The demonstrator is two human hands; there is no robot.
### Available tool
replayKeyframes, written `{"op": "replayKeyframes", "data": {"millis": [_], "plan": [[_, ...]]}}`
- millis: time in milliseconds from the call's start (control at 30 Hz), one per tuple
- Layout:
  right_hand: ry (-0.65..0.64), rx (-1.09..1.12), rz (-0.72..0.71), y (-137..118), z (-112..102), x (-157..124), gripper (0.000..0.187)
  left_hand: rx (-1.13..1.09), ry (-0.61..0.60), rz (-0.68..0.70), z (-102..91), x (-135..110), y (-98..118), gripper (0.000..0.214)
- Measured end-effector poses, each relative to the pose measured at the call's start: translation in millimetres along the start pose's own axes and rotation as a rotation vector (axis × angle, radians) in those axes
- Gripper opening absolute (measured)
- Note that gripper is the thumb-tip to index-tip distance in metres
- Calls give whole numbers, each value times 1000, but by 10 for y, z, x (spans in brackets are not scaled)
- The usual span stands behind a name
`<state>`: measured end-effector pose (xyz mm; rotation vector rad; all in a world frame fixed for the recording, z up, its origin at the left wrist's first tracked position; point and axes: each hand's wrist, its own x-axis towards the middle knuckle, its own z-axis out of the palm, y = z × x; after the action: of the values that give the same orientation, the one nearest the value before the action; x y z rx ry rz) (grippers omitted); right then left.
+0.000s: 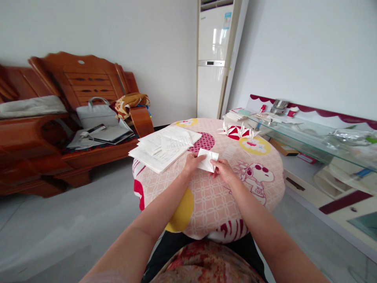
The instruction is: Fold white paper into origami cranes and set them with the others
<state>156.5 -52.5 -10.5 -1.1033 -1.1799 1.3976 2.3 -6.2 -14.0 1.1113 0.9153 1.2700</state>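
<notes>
Folded paper (208, 159) is pinched by the fingers (201, 158) of left hand (192, 163) and right hand (224, 169), forearms (159, 212) stretched forward (written sheets (166, 146) lie left of the fingers).

A mottled red, brown and beige patterned fabric top (203, 264) is worn. Beneath it, plain dark trousers (165, 248) are partly seen. Both forearms (154, 221) are left bare.

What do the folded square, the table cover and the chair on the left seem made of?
Folded square: matte white paper, by its crisp creases. Table cover: soft, dull fabric, perhaps plush, by its drooping edge. Chair: probably varnished wood, by its glossy reddish-brown surface.
</notes>
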Motion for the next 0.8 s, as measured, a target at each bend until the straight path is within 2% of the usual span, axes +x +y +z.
{"op": "replayKeyframes", "data": {"millis": [300, 567, 800], "plan": [[77, 37, -17, 47, 7, 33, 23, 9, -58, -70, 38, -41, -1, 20], [73, 44, -28, 54, 25, 33, 27, 1, -126, -104, 4, -47, 10, 23], [156, 107, -66, 127, -8, 82, 25, 35, -166, -133, -18, -52, -9, 26]]}}
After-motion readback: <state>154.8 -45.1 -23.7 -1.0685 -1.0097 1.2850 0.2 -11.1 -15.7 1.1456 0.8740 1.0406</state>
